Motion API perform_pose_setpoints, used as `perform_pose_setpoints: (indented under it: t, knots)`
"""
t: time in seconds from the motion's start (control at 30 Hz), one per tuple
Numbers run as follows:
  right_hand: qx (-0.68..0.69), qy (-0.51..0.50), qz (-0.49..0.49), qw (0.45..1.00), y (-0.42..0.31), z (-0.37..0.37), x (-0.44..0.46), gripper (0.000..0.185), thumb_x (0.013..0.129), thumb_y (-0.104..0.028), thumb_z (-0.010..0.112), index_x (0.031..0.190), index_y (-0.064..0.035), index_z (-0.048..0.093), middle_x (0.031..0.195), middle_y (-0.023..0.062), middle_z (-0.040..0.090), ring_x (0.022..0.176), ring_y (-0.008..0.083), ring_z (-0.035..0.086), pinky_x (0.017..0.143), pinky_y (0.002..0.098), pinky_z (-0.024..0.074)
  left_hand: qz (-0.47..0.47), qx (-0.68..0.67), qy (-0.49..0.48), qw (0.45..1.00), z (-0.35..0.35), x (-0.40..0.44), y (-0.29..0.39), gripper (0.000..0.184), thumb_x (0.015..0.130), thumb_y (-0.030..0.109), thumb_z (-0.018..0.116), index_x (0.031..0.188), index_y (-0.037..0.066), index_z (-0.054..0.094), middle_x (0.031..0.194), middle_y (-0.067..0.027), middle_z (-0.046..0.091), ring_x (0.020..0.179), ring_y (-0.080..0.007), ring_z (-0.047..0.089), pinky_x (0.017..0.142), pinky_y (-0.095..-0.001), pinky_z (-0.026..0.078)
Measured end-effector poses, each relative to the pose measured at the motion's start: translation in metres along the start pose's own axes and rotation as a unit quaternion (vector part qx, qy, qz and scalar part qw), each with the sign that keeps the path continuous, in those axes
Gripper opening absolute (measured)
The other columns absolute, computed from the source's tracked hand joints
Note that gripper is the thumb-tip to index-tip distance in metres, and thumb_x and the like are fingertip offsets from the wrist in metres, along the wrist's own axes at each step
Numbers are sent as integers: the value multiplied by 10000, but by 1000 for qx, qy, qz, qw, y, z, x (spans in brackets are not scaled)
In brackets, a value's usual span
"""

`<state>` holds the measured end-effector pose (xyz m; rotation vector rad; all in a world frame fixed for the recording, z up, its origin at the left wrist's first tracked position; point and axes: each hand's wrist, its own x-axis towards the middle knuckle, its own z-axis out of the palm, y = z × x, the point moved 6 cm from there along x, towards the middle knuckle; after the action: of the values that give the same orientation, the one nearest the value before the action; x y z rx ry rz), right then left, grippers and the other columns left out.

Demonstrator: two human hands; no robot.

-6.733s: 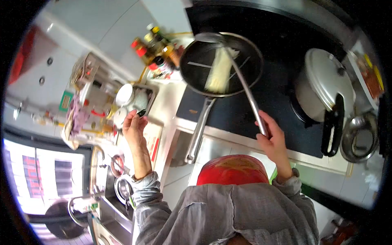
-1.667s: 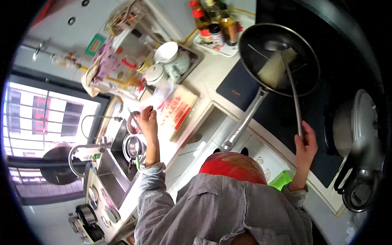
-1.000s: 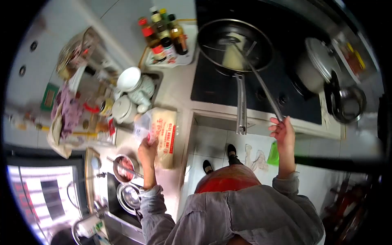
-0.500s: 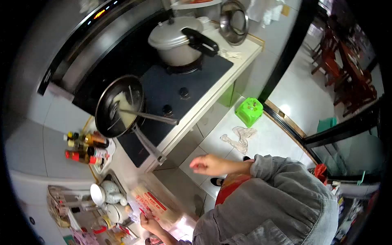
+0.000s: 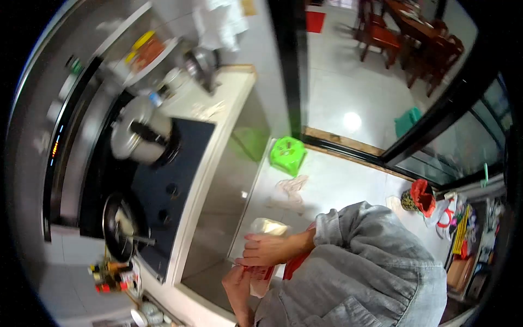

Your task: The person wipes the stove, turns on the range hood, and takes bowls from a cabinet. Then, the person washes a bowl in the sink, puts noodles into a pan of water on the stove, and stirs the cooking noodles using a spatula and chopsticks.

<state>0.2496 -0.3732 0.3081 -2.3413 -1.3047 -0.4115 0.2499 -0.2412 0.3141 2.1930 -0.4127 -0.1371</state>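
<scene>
A clear plastic package with red print (image 5: 260,275) is held in front of my body, its pale contents showing at the upper end. My right hand (image 5: 272,248) lies over the package with its fingers closed round it. Just below, my left hand (image 5: 238,282) grips the package's edge. Away to the left, the black frying pan (image 5: 113,226) sits on the dark cooktop (image 5: 180,147) with a pale block inside. A metal ladle (image 5: 143,240) rests in the pan, its handle over the rim.
A silver pressure cooker (image 5: 136,128) is at the back of the cooktop. Sauce bottles (image 5: 114,278) stand beside the pan. On the floor are a green stool (image 5: 287,156) and a cloth (image 5: 291,191). Beyond the black door frame are wooden chairs (image 5: 381,38).
The view has swung toward the doorway. My left hand has lifted the package off the counter, and my right hand, empty before, now holds it too. The ladle stays in the pan.
</scene>
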Motion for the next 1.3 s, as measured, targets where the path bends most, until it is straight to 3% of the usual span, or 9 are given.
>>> perform_pose_setpoints:
  t: [0.03, 0.3, 0.4, 0.57, 0.73, 0.87, 1.0, 1.17, 1.3]
  knots:
    - [-7, 38, 36, 999, 13, -18, -27, 358, 699, -206, 572, 1028, -78, 508, 815, -1, 500, 818, 153, 502, 822, 343, 376, 4, -12, -21, 1000, 29, 15, 20, 74, 699, -3, 561, 769, -26, 571, 650, -127, 558, 536, -175, 508, 533, -270, 421]
    - [166, 45, 398, 901, 95, -78, -229, 235, 769, -280, 557, 863, -70, 509, 749, 125, 569, 699, 319, 573, 593, 422, 432, 45, 44, -183, 981, 201, 105, 163, 190, 705, 52, 647, 880, 20, 579, 748, -118, 608, 691, -244, 599, 624, -307, 464]
    - [204, 120, 527, 816, 113, -111, -285, 297, 814, -367, 548, 855, -72, 547, 735, 155, 598, 696, 353, 581, 590, 441, 439, 286, 6, -142, 948, 249, 127, 207, 174, 706, 72, 652, 867, 42, 593, 812, -99, 605, 819, -273, 585, 720, -323, 460]
    - [238, 263, 637, 684, 148, -145, -367, 298, 802, -345, 590, 823, -48, 569, 700, 158, 591, 638, 305, 575, 578, 382, 432, 464, 213, -353, 784, 333, 147, 249, 726, 612, 209, 700, 1253, 53, 397, 1251, -128, 406, 1216, -315, 346, 927, -581, 264]
    - [327, 294, 649, 621, 218, -177, -430, 232, 815, -262, 601, 896, -45, 593, 711, 115, 612, 629, 159, 556, 584, 329, 427, 540, 182, -327, 754, 419, 219, 284, 732, 636, 275, 670, 1268, 45, 382, 1176, -162, 444, 1143, -317, 412, 925, -553, 286]
    - [315, 293, 619, 658, 292, -217, -467, 253, 807, -293, 619, 926, -70, 617, 812, 95, 650, 715, 139, 592, 655, 290, 452, 631, 185, -261, 707, 494, 294, 285, 676, 685, 288, 622, 1271, 45, 386, 1102, -166, 467, 979, -297, 495, 882, -430, 367]
    - [283, 244, 646, 666, 354, -298, -487, 282, 775, -358, 644, 888, -99, 634, 783, 95, 647, 702, 143, 600, 638, 294, 454, 609, 101, -242, 748, 525, 361, 353, 578, 749, 239, 537, 1282, 71, 393, 867, -51, 491, 781, -198, 516, 666, -306, 404]
    - [141, 186, 681, 694, 414, -356, -515, 321, 686, -354, 706, 717, -54, 594, 650, 101, 601, 591, 242, 575, 552, 337, 435, 520, 20, -306, 797, 580, 423, 388, 249, 755, 210, 554, 962, 76, 512, 763, -80, 499, 678, -252, 556, 547, -361, 430]
    - [151, 192, 721, 649, 465, -381, -551, 364, 656, -320, 741, 812, -44, 562, 666, 82, 592, 620, 214, 577, 560, 309, 437, 473, 6, -348, 809, 622, 471, 408, 158, 755, 190, 569, 782, 78, 461, 691, -103, 494, 622, -302, 558, 494, -399, 425]
